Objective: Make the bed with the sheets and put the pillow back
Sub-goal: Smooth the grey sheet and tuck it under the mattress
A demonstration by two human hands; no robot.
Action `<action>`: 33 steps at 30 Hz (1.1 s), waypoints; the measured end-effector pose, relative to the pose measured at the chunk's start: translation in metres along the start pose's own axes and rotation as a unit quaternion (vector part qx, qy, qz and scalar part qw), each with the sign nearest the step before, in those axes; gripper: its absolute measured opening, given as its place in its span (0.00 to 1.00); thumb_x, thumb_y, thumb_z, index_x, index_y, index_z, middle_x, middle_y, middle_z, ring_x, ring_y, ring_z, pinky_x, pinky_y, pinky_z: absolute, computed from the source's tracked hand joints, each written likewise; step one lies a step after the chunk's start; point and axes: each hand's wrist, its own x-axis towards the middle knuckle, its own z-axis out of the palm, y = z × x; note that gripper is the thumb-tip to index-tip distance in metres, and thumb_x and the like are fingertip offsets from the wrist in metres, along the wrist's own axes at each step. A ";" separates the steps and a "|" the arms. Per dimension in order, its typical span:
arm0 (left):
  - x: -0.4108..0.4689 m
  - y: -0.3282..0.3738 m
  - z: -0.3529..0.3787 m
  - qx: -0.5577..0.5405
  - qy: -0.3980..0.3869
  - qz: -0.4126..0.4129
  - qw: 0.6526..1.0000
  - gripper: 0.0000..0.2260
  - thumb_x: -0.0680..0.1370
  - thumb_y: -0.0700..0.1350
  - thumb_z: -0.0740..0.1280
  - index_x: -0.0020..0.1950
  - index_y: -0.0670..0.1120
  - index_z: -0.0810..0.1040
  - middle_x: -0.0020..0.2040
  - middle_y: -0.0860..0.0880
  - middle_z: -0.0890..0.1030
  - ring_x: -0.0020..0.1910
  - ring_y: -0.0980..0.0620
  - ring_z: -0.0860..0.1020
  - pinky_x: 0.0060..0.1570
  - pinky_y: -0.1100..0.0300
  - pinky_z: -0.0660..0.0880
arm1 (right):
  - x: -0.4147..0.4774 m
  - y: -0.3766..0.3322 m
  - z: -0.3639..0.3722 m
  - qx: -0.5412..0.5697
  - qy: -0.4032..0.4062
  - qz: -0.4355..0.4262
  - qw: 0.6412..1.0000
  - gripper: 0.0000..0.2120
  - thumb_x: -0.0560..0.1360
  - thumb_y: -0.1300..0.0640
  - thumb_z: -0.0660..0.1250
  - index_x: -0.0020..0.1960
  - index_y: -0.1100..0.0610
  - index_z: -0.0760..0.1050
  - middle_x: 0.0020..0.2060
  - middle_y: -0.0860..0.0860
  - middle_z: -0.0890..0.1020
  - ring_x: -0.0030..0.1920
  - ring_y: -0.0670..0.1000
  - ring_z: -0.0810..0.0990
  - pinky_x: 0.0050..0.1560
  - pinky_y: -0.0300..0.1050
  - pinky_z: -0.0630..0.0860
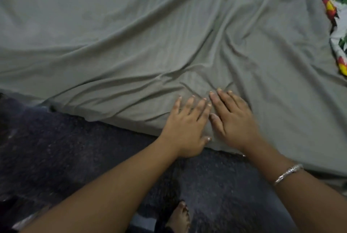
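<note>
A grey-green sheet [150, 32] covers the bed and fills most of the view, with long wrinkles running across it. My left hand [187, 125] lies flat on the sheet at the near edge of the bed, fingers straight and spread. My right hand [232, 118] lies flat right beside it, fingers straight, pressing on the wrinkled cloth. A silver bangle [287, 173] is on my right wrist. No pillow is in view.
A patterned cloth [338, 26] in white, green, red and yellow lies at the right edge of the bed. A dark carpet [65, 157] covers the floor in front of the bed. My bare foot [180, 217] stands on it below my arms.
</note>
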 end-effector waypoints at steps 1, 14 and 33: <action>0.001 0.004 -0.003 0.009 -0.001 0.007 1.000 0.37 0.76 0.61 0.57 0.78 0.45 0.48 0.78 0.45 0.50 0.76 0.45 0.49 0.71 0.41 0.42 | -0.004 0.004 -0.002 -0.002 -0.001 0.016 1.000 0.27 0.77 0.44 0.53 0.69 0.58 0.70 0.66 0.59 0.74 0.65 0.62 0.73 0.64 0.56 0.69; 0.012 0.023 0.010 -0.099 0.218 -0.038 0.970 0.09 0.70 0.40 0.57 0.42 0.38 0.76 0.40 0.39 0.79 0.39 0.40 0.78 0.45 0.54 0.66 | 0.001 -0.010 -0.010 -0.041 0.051 -0.068 0.996 0.04 0.69 0.61 0.59 0.39 0.61 0.71 0.37 0.62 0.77 0.36 0.62 0.76 0.32 0.51 0.72; 0.035 0.101 0.020 0.054 0.012 0.058 0.997 0.34 0.79 0.58 0.55 0.77 0.43 0.45 0.78 0.43 0.42 0.76 0.39 0.42 0.71 0.40 0.40 | -0.093 0.092 -0.006 0.005 -0.084 0.174 0.981 0.41 0.71 0.32 0.40 0.78 0.55 0.48 0.76 0.59 0.51 0.76 0.63 0.49 0.73 0.59 0.49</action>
